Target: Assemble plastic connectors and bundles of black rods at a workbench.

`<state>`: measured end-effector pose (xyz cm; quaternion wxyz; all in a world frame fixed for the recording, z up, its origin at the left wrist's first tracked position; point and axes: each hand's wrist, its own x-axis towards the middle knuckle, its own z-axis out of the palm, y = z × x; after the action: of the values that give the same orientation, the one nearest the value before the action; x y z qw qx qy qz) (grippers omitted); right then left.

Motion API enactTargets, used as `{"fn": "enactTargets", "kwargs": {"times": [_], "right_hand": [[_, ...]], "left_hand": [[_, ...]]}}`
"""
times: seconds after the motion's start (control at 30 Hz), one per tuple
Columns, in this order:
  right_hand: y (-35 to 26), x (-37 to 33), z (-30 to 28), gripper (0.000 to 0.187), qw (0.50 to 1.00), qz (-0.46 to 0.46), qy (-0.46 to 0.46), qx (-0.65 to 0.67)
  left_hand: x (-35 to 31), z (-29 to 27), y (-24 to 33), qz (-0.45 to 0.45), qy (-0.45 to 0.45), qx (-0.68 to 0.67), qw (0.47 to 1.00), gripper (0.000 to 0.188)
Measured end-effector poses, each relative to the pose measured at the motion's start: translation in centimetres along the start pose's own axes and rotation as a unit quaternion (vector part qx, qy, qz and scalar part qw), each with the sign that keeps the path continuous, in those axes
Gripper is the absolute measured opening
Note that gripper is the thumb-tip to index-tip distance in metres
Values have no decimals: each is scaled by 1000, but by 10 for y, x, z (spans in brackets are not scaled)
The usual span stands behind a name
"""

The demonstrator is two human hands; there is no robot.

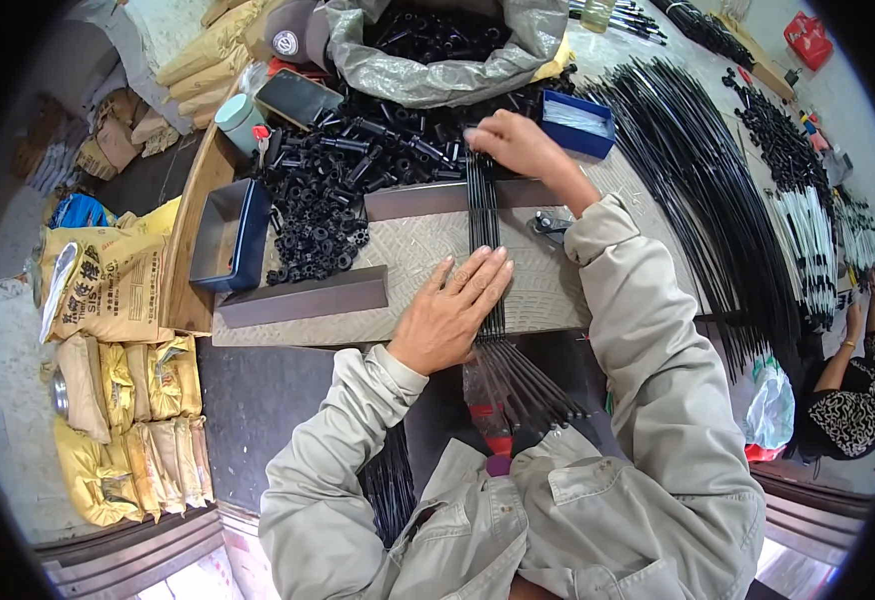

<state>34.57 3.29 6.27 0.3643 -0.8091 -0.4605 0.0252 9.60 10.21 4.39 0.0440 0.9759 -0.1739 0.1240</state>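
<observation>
rested the left hand (453, 315) flat over a bundle of black rods (483, 215), without clenching. curled the right hand (518, 145) at the rods' far ends; could not tell a pinch from a touch. had the bundle lying across a grey bar (413, 202) and the pale worktop (548, 300), fanning past its near edge. had loose black parts (323, 225) to the left, a blue box (576, 143) near the right wrist.

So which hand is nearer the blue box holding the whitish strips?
Right. The right hand is just left of the blue box; the left hand lies across the black rods, farther off, nearer the body.
</observation>
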Motion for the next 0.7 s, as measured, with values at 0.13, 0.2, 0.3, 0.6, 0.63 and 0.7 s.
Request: {"fn": "enactTargets", "kwargs": {"times": [0.13, 0.2, 0.3, 0.6, 0.63, 0.7], "right_hand": [[-3, 0, -14, 23, 906, 7, 175, 385], [7, 1, -29, 24, 941, 1, 168, 295], [41, -1, -63, 20, 992, -3, 120, 28], [90, 0, -91, 5, 956, 42, -19, -290], [89, 0, -91, 5, 957, 45, -18, -287], [90, -1, -94, 5, 959, 21, 23, -282]], "left_hand": [[-2, 2, -4, 8, -3, 36, 999, 87], [0, -5, -2, 14, -11, 42, 999, 88], [2, -12, 0, 0, -15, -60, 998, 87], [6, 2, -3, -2, -3, -60, 998, 67], [6, 3, -4, 0, -2, -53, 999, 65], [7, 3, -3, 6, -5, -47, 999, 63]]}}
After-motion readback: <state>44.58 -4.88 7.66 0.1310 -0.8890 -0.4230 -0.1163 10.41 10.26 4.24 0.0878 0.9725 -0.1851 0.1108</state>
